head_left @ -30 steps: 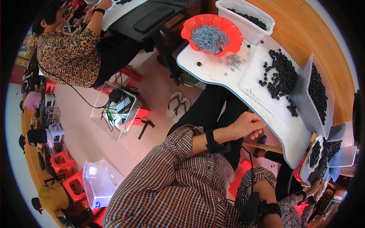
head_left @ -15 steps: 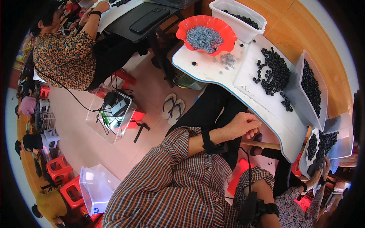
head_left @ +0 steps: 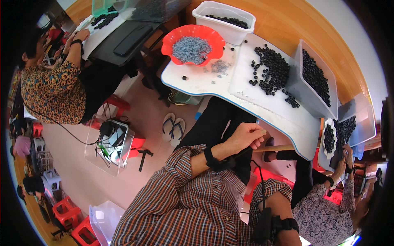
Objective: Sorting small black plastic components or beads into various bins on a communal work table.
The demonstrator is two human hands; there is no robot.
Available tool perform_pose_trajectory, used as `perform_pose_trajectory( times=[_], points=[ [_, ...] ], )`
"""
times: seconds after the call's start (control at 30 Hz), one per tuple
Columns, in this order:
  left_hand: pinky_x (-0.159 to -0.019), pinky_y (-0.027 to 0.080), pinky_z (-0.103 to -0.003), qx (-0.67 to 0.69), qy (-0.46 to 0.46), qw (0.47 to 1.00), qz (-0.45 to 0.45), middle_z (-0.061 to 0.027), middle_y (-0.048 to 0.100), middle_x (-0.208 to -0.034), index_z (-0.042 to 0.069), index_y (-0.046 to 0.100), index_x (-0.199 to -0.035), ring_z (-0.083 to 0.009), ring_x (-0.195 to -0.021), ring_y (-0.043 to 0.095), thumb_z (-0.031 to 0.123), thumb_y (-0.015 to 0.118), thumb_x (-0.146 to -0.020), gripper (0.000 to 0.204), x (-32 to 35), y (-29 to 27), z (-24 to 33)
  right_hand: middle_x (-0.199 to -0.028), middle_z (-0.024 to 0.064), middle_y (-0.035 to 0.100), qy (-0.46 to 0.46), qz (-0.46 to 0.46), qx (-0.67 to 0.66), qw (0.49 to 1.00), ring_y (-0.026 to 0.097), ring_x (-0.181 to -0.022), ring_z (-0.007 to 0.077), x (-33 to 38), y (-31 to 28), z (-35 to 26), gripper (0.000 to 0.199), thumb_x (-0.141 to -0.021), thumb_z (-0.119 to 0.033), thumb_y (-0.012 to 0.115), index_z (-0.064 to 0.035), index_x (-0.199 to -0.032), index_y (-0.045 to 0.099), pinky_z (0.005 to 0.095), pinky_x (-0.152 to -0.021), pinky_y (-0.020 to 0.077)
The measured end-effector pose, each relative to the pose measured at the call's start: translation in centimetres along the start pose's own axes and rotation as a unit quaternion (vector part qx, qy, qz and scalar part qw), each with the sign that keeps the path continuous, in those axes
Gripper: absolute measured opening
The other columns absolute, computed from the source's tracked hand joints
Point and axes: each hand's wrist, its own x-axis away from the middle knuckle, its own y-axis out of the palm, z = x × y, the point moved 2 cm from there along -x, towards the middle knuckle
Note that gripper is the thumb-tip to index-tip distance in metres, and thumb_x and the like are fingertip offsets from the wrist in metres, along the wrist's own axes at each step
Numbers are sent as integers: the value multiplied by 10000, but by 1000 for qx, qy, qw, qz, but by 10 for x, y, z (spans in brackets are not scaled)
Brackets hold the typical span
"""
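My left hand point(head_left: 246, 137) hovers over my lap, close to the near edge of the white table point(head_left: 197, 82). Its fingers are curled and the thumb presses against the forefinger; anything between them is too small to make out. My right forearm point(head_left: 283, 211), with a black strap at the wrist, runs down out of the picture, so the right hand is hidden. On the table lies a loose pile of small black round pieces point(head_left: 272, 69). A red scalloped bowl point(head_left: 166, 49) holds many tiny clear bluish pieces, with a few scattered beside it point(head_left: 220, 67).
Behind the pile stand a white tub point(head_left: 242, 37) and a tilted grey bin point(head_left: 303, 90), both with black pieces. A co-worker point(head_left: 53, 90) sits at the left, another point(head_left: 324, 209) at the right. A clear box with cables point(head_left: 108, 141) and sandals point(head_left: 177, 130) are on the floor.
The view has swung, so the table and bowl appear further left. My left hand keeps the same curled shape over my lap.
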Motion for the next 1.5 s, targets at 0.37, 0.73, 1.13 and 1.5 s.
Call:
perform_pose_trajectory(
  times=[0.37, 0.73, 1.13, 1.5],
  points=[
    [-546, 528, -191, -13, -16, 1000, -13, -41, 670, -823, -3, 659, -1021, -66, -630, 609, 209, 596, -973, 226, -2, 1, -9, -711, 56, 604, 69, -54, 91, 992, 545, -524, 185, 20, -8, 0, 77, -741, -35, 673, -68, -764, 607, 281, -453, 436],
    [-557, 523, -189, 1, -43, 999, 4, -25, 655, -836, 15, 660, -1059, -64, -646, 611, 210, 599, -973, 221, -2, -7, -14, -697, 49, 600, 118, -123, 152, 974, 542, -517, 187, 31, -8, 4, 70, -751, -52, 672, -77, -765, 608, 278, -448, 433],
    [-576, 518, -191, 16, -47, 999, 4, -20, 662, -838, 22, 672, -1087, -62, -650, 607, 221, 610, -969, 239, -4, -10, -16, -682, 41, 595, 160, -202, 204, 944, 538, -509, 188, 37, -8, 5, 64, -762, -70, 670, -87, -767, 609, 274, -442, 430],
    [-563, 515, -208, 56, -28, 997, 38, -47, 673, -844, 20, 658, -1069, -79, -658, 612, 194, 620, -961, 209, -9, -21, -13, -668, 34, 590, 197, -278, 249, 906, 535, -501, 190, 41, -7, 8, 60, -772, -87, 669, -96, -768, 610, 271, -436, 427]
  ],
)
